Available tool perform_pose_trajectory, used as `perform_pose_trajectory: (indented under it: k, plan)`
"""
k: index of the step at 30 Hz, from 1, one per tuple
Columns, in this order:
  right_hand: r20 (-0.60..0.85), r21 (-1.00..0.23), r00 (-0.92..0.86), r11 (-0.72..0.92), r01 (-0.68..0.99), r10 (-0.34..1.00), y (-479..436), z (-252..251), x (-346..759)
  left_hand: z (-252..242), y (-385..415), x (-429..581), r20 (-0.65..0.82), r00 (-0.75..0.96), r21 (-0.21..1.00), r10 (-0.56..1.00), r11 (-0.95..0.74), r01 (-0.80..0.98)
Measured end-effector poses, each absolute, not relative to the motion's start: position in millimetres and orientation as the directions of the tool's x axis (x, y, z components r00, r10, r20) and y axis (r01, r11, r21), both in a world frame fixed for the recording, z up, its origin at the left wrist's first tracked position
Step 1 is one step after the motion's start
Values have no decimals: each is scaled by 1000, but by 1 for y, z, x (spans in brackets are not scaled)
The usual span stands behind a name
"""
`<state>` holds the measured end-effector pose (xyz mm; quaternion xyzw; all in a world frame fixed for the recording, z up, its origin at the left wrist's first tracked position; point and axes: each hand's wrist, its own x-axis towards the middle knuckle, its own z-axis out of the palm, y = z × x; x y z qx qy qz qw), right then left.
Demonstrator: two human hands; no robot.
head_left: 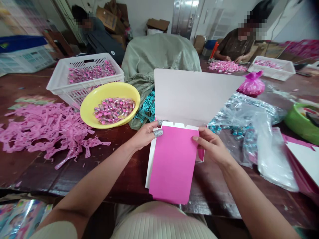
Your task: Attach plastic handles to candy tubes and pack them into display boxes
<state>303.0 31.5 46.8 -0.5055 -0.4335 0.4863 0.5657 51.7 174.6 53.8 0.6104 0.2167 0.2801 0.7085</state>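
A flat pink and white cardboard box blank (174,156) lies on the dark wooden table (30,166) in front of me, its white flap standing up at the far side. My left hand (146,134) pinches the blank's upper left edge, with grey finger guards on the thumb and a fingertip. My right hand (211,146) grips the blank's right edge, fingers curled over the pink panel.
A yellow bowl (109,91) of small pink pieces sits left of the blank, behind it a white crate (62,78) holding more. Loose pink plastic strips (47,127) cover the left. Clear bags (249,129) and a green bowl (299,124) lie right. Two people sit at the far side.
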Motion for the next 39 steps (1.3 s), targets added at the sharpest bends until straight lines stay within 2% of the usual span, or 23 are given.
perform_pose_trajectory:
  k: [4,7,11,13,16,17,18,20,21,23,25,28,32,36,39]
  plan:
    - [68,-996,139,75,-45,988,37,41,303,53,176,53,118,736,992,667,-54,-110]
    - [174,-983,139,164,77,975,40,42,301,51,175,53,164,702,982,693,-179,-53]
    - [286,-934,123,248,256,950,44,48,296,55,168,49,175,664,966,727,-257,27]
    - [300,-909,108,250,332,948,47,50,294,63,153,45,237,559,936,795,-342,89]
    - [246,-902,104,189,388,964,50,58,296,80,114,40,404,238,874,884,-449,186]
    - [208,-912,104,155,379,973,51,63,296,85,99,41,386,212,892,898,-422,163]
    - [168,-924,97,122,362,981,53,69,297,89,86,44,292,292,935,911,-336,115]
    - [81,-940,64,55,336,995,57,82,299,94,68,54,-11,523,999,852,-18,50]
    - [40,-943,46,23,333,998,58,88,300,95,65,61,-148,592,987,792,155,39]
    - [-30,-942,9,-31,334,1000,61,99,300,94,70,74,-329,607,910,723,415,-1]
    - [-93,-954,-49,-75,289,994,62,106,300,93,81,83,-415,564,837,714,542,-70]
    - [-204,-975,-130,-189,117,970,64,112,299,93,90,87,-476,546,768,690,629,-125]
    - [-338,-939,-106,-343,-28,935,72,116,296,91,87,91,-534,581,699,614,707,-105]
    - [-346,-937,-236,-346,41,908,80,124,290,89,87,96,-536,516,714,668,685,-145]
    - [-372,-926,-234,-343,159,898,82,128,288,90,89,96,-528,488,714,695,675,-188]
